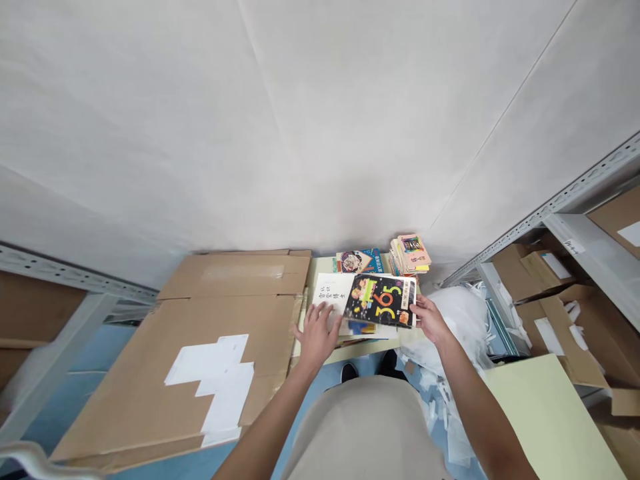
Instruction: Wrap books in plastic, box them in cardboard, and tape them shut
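My right hand (429, 319) grips the right edge of a black picture book (381, 300) with a colourful "365" on its cover. That book lies slanted over a white book (331, 289) with handwritten-style characters. On the lower part of the white book rests my left hand (318, 331), its fingers spread. Other books show partly beneath these two, mostly hidden. Behind them, near the wall, are a blue illustrated book (371, 259) and a stack of small pink and yellow books (413, 252).
Flattened cardboard (210, 313) with white labels spreads to the left of the pale table (309, 280). To the right are crumpled clear plastic wrap (457, 320), a pale yellow surface (553, 413) and shelves with cardboard boxes (555, 327). A light wall (320, 133) stands behind.
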Demonstrator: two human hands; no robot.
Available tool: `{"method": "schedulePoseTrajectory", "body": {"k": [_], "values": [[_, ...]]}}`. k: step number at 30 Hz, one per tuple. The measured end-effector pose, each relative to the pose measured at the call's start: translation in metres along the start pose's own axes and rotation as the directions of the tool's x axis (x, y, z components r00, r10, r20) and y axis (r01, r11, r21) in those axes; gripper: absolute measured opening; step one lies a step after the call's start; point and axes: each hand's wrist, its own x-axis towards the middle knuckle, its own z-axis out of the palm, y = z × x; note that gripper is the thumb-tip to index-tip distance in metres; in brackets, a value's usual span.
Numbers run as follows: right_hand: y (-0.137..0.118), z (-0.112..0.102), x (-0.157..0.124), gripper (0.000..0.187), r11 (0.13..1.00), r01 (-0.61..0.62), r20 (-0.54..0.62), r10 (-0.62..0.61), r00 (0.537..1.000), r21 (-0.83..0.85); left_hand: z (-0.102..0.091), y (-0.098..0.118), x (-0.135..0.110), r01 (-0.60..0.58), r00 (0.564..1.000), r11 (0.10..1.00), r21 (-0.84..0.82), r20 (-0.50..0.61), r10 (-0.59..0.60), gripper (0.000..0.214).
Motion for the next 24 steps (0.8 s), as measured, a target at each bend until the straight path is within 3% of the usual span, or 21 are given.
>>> {"method": "schedulePoseTrajectory", "body": {"k": [4, 7, 10, 13, 16, 19, 21, 24], "values": [[-0.008, -0.014, 0.033, 0.039, 0.947, 0.204, -0.160, -0.167, 0.973, 0.248, 0.004, -0.001, 0.002, 0.016, 0.999, 1.000, -0.027, -0.028, -0.016, 0.038], [-0.022, -0.017, 0.072, 0.040, 0.883, 0.341, -0.270, -0.260, 0.927, 0.322, 0.007, -0.002, 0.002, 0.023, 0.999, 1.000, -0.014, -0.034, -0.024, 0.038], [-0.033, -0.015, 0.106, 0.036, 0.901, 0.339, -0.311, -0.252, 0.916, 0.269, 0.009, -0.006, 0.002, 0.046, 0.996, 0.999, 0.007, -0.071, -0.046, 0.040], [-0.034, -0.014, 0.121, 0.030, 0.945, 0.257, -0.266, -0.199, 0.943, 0.202, 0.008, -0.017, 0.003, 0.088, 0.986, 0.996, -0.006, -0.143, -0.088, 0.045], [-0.025, -0.020, 0.115, 0.024, 0.977, 0.147, -0.196, -0.116, 0.974, 0.151, 0.005, -0.031, 0.005, 0.122, 0.977, 0.988, -0.092, -0.164, -0.136, 0.053], [-0.007, -0.026, 0.091, 0.028, 0.997, 0.081, -0.129, -0.077, 0.989, 0.020, 0.002, -0.042, 0.008, 0.172, 0.975, 0.958, -0.231, -0.101, -0.199, 0.062], [0.011, -0.024, 0.068, 0.035, 0.986, 0.096, -0.088, -0.109, 0.990, -0.135, 0.001, -0.045, 0.008, 0.217, 0.970, 0.929, -0.301, -0.044, -0.240, 0.065], [0.039, -0.009, 0.033, 0.043, 0.906, 0.216, -0.011, -0.235, 0.972, -0.364, 0.002, -0.047, 0.009, 0.241, 0.967, 0.909, -0.339, 0.007, -0.254, 0.059]]}}
